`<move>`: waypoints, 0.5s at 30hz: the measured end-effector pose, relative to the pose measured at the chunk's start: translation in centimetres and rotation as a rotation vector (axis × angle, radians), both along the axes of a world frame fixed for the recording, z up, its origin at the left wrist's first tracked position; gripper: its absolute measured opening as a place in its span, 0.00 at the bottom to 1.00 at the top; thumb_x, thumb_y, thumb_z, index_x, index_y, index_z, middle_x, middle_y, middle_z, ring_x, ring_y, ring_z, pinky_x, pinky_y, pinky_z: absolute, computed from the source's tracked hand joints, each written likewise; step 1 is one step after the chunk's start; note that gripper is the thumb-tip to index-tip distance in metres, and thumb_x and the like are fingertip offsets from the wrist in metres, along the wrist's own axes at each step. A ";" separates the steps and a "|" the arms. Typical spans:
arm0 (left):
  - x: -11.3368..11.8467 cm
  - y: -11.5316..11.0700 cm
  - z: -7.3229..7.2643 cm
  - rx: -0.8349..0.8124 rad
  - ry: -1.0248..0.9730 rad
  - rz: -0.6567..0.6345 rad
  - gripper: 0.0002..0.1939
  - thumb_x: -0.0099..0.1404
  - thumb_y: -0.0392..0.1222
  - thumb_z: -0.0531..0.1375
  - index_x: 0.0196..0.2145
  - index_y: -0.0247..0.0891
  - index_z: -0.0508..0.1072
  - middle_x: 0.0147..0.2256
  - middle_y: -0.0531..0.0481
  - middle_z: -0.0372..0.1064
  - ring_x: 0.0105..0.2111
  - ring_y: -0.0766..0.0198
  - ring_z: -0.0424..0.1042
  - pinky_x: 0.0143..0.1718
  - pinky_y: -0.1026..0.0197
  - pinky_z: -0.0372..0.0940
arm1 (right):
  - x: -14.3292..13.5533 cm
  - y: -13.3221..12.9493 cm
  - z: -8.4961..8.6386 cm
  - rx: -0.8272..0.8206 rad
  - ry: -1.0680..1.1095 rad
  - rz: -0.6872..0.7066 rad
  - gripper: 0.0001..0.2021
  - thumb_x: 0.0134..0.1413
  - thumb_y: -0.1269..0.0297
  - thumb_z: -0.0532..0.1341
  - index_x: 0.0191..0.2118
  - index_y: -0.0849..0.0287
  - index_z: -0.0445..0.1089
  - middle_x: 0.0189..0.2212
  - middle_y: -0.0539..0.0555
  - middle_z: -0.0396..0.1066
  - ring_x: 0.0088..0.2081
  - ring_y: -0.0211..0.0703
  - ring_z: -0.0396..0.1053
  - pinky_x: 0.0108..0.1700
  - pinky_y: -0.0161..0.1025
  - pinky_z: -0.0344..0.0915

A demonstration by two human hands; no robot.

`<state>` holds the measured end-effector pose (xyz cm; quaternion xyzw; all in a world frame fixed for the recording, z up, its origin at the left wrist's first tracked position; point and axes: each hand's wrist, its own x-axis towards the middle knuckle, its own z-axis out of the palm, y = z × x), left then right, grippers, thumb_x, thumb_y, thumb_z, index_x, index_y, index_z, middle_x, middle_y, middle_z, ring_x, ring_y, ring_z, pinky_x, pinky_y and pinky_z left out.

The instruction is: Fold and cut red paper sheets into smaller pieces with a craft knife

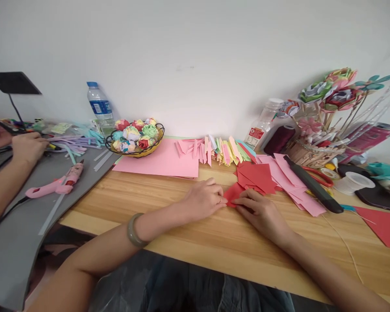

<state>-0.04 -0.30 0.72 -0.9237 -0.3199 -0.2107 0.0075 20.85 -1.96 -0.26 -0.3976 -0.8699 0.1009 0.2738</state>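
Between my hands, close to the table surface, is a small red piece of paper (233, 193). My left hand (205, 198) pinches its left edge, fingers curled. On the opposite side my right hand (261, 212) grips it with thumb and fingers together. Whether the paper is folded, I cannot tell. Just behind it lies a loose stack of red paper squares (256, 177). Pink paper pieces (294, 184) are spread to the right of that stack.
Folded paper strips (227, 151) and pink sheets (159, 167) lie behind, beside a basket of paper flowers (134, 138). A black-handled cutter (315, 186) rests at right near a flower pot (313, 151). At left are a pink glue gun (56, 186) and another person's hands (27, 147).
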 end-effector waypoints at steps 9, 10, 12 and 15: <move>-0.2 -1.0 0.2 0.034 0.143 -0.033 0.15 0.68 0.39 0.50 0.30 0.36 0.74 0.31 0.49 0.67 0.36 0.62 0.61 0.37 0.60 0.58 | -0.1 0.1 0.5 -0.198 0.054 0.019 0.08 0.56 0.63 0.56 0.30 0.57 0.70 0.30 0.54 0.71 0.34 0.41 0.67 0.36 0.39 0.64; -0.3 -1.0 0.2 0.037 0.147 -0.034 0.15 0.68 0.39 0.50 0.30 0.35 0.74 0.31 0.49 0.67 0.36 0.62 0.61 0.37 0.60 0.58 | -0.2 0.1 0.6 -0.208 0.053 -0.007 0.09 0.56 0.62 0.55 0.29 0.57 0.70 0.30 0.54 0.70 0.33 0.41 0.67 0.35 0.39 0.63; -0.3 -1.1 0.1 0.041 0.161 -0.042 0.15 0.68 0.38 0.49 0.31 0.34 0.73 0.30 0.49 0.66 0.35 0.62 0.61 0.37 0.60 0.58 | -0.5 0.1 0.7 -0.236 0.041 -0.075 0.10 0.56 0.61 0.54 0.29 0.58 0.70 0.28 0.53 0.70 0.30 0.40 0.66 0.32 0.38 0.62; -0.4 -1.2 0.3 0.045 0.204 -0.061 0.15 0.69 0.37 0.48 0.31 0.33 0.72 0.30 0.48 0.65 0.35 0.61 0.60 0.36 0.59 0.58 | -1.1 0.2 1.3 -0.295 -0.017 -0.171 0.11 0.54 0.61 0.54 0.27 0.58 0.69 0.26 0.53 0.69 0.27 0.40 0.65 0.29 0.37 0.59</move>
